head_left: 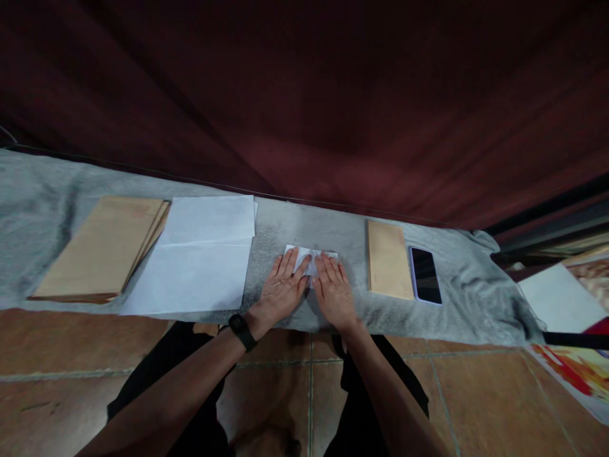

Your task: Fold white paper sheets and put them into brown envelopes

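Observation:
A small folded piece of white paper (pixel 304 252) lies on the grey cloth, partly covered by both hands. My left hand (pixel 281 287) rests flat on its left part with the fingers stretched out; a dark band circles that wrist. On the right part of the paper lies my right hand (pixel 333 289), also flat, fingers straight. The two thumbs come near each other over the middle of the paper. What is under the palms is hidden.
Left of the hands are large white sheets (pixel 204 270) with a crease, and a stack of brown envelopes (pixel 102 247). To the right lie smaller brown envelopes (pixel 391 260) and a phone (pixel 425 275). A dark red cloth (pixel 304 108) hangs behind the grey-covered surface (pixel 476 285).

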Tool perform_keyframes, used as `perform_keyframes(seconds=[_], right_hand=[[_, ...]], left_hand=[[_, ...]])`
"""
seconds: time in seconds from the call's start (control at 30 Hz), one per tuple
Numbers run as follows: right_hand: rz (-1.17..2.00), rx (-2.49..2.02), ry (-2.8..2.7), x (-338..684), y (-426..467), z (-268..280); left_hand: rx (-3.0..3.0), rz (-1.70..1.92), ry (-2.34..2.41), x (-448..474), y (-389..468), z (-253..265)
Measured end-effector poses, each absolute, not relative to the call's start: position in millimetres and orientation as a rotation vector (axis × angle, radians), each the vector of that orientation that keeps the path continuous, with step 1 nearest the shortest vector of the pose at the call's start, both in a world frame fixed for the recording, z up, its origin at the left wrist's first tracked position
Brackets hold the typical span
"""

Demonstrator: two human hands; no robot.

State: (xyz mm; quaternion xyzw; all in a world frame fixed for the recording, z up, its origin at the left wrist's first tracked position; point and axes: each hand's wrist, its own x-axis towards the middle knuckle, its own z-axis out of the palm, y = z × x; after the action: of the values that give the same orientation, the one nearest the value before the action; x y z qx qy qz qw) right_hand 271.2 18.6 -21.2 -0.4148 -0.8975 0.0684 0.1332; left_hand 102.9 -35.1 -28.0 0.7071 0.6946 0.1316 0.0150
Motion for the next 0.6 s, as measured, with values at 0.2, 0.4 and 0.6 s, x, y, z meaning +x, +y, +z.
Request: perform_keyframes(seconds=[0.2,0.4,0.6], right_hand=[[0.171,-1.249,-2.634,265,12,-30],[0.098,-1.302,-2.567,272,20,-36],[0.106,-1.358,-2.553,276,24,-36]], left_hand=[[2.226,0.383,2.159,102,-35,-31],[2.191,0.374,2.225,100,-35,-31],[2.1,0.336,2.284,99,-31,-29]])
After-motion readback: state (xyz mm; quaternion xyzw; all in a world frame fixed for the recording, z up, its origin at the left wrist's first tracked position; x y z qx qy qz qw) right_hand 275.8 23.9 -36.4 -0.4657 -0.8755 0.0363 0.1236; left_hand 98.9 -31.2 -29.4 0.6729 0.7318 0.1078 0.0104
